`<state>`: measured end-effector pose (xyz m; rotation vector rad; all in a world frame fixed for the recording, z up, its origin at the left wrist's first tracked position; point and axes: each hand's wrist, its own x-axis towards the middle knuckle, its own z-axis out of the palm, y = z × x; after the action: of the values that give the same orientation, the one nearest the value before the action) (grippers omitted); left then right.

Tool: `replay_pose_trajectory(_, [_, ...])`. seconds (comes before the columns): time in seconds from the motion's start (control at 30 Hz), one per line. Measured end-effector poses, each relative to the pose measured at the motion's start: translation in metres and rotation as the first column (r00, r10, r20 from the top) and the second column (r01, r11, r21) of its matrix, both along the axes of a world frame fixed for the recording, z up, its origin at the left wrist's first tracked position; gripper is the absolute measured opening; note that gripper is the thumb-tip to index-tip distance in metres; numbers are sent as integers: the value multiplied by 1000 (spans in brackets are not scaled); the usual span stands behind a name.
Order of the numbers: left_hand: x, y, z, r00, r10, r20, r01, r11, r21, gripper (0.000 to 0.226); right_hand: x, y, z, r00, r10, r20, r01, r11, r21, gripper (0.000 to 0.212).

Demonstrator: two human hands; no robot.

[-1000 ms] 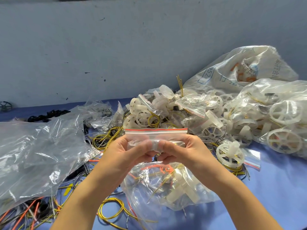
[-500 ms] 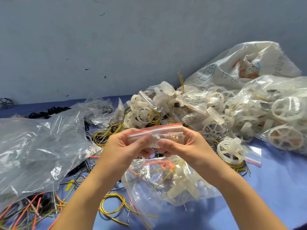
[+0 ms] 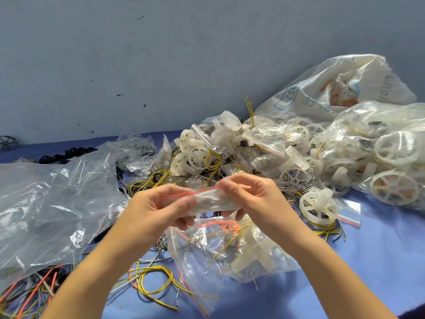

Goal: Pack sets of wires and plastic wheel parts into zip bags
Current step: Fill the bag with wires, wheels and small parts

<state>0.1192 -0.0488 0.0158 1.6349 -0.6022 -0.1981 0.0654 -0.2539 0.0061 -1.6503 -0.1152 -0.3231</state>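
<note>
A small clear zip bag with a red strip along its top is held up between both hands over the blue table. My left hand pinches its left end, and my right hand pinches its right end with curled fingers. The bag is tilted, right end higher, and blurred. Below the hands lies a filled zip bag of white plastic parts and wires. A loose white wheel sits to the right on yellow wires. A yellow wire coil lies near my left forearm.
A heap of white wheels and packed bags fills the back and right. A large printed sack leans on the grey wall. Big crumpled clear plastic covers the left. Orange and black wires trail at bottom left.
The small bag went from level to tilted, its right end raised. Both hands slid down and closer along its top, and my right fingers curled over the red strip.
</note>
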Motion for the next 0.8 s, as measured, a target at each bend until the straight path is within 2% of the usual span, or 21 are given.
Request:
replay_pose_trajectory(0.07, [9, 25, 1, 996, 59, -60, -60, 998, -14, 26, 0, -2, 2, 998, -54, 8, 55, 998, -14, 24])
replay_pose_trajectory(0.13, [22, 61, -2, 976, 125, -180, -131, 991, -19, 35, 1, -6, 3, 992, -125, 25, 126, 992, -26, 25])
replay_pose_trajectory(0.2, [32, 96, -9, 931, 195, -308, -188, 981, 52, 46, 2, -11, 3, 980, -196, 39, 197, 980, -14, 26])
replay_pose_trajectory(0.27, [33, 118, -19, 879, 222, -421, -169, 973, 159, 55, 4, -16, 2, 967, -253, 42, 253, 967, -3, 27])
replay_pose_trajectory(0.37, [30, 118, -35, 834, 177, -523, -49, 967, 249, 66, 7, -22, -2, 947, -320, 36, 320, 947, 10, 27])
replay_pose_trajectory(0.57, [23, 75, -49, 787, 90, -610, 26, 983, 179, 30, 13, -27, -10, 928, -372, -4, 372, 926, 60, 27])
replay_pose_trajectory(0.67, [25, 79, -47, 774, 18, -632, 152, 965, 214, 23, 14, -30, -11, 927, -376, -12, 376, 923, 79, 27])
replay_pose_trajectory(0.8, [34, 103, -49, 763, 21, -646, 210, 937, 279, 38, 16, -32, -12, 926, -378, -20, 378, 925, 42, 27])
